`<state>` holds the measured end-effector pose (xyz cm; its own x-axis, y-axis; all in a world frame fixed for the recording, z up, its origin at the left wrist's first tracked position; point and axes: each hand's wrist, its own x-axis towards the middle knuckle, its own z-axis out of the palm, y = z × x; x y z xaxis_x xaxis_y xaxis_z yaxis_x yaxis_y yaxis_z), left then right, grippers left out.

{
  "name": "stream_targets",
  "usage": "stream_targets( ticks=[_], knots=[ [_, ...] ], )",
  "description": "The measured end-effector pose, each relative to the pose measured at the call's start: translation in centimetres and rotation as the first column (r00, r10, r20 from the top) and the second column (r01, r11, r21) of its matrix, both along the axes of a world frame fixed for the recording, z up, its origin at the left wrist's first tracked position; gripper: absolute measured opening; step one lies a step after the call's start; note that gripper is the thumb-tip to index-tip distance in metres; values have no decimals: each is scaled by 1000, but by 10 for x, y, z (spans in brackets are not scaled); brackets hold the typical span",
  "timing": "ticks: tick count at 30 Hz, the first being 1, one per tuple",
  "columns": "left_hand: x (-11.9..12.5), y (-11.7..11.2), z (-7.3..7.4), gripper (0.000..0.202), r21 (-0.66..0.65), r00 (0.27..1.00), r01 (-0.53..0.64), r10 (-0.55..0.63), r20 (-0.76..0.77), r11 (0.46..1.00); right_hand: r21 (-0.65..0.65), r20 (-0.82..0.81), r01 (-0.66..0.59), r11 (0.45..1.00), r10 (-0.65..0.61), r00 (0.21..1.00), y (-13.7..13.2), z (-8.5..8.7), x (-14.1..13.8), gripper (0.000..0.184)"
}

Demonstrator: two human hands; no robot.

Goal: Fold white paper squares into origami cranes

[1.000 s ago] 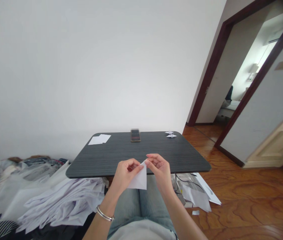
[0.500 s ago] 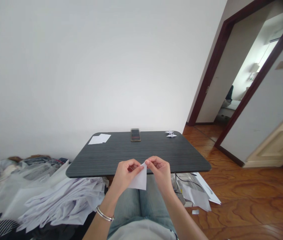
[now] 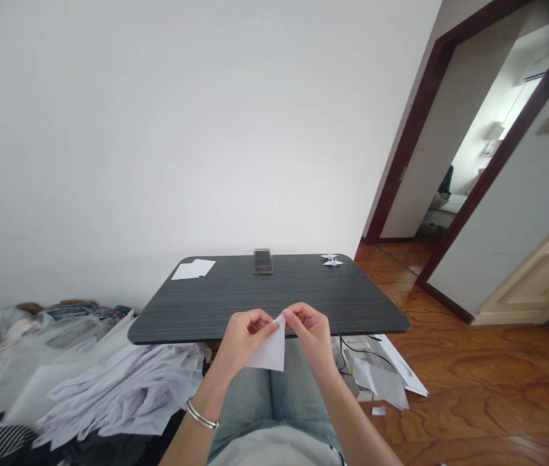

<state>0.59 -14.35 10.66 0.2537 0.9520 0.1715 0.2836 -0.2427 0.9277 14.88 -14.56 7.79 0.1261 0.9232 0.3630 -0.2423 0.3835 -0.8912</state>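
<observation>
A small piece of white paper (image 3: 270, 353) is held between my two hands, over my lap at the table's front edge. My left hand (image 3: 244, 340) pinches its upper left side between thumb and fingers. At the top corner of the paper, my right hand (image 3: 312, 332) grips with thumb and fingertips. Part of the sheet is hidden behind my left fingers, so I cannot tell all of its folds. Both hands are closed on the same paper, close together.
On the dark table (image 3: 235, 291) are white paper sheets (image 3: 191, 269) at back left, a phone (image 3: 263, 261) at back middle and folded paper cranes (image 3: 332, 260) at back right. Piled cloth (image 3: 123, 388) lies to the left; papers and cables (image 3: 376, 369) lie below right.
</observation>
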Motion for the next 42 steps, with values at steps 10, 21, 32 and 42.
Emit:
stream_targets(
  ticks=[10,21,32,42],
  knots=[
    [1,1,-1,27,5,999,9,-9,-39,1000,27,88,118,993,-120,989,3,-6,-2,28],
    [1,3,-4,23,69,998,-1,6,-67,998,69,242,59,996,-74,967,10,-16,2,24],
    [4,5,-5,23,99,998,-14,19,-55,995,116,303,114,987,-145,942,7,-10,-2,25],
    [-8,4,-6,23,48,997,-19,22,-72,999,99,197,237,966,-253,947,14,-6,11,28]
  ],
)
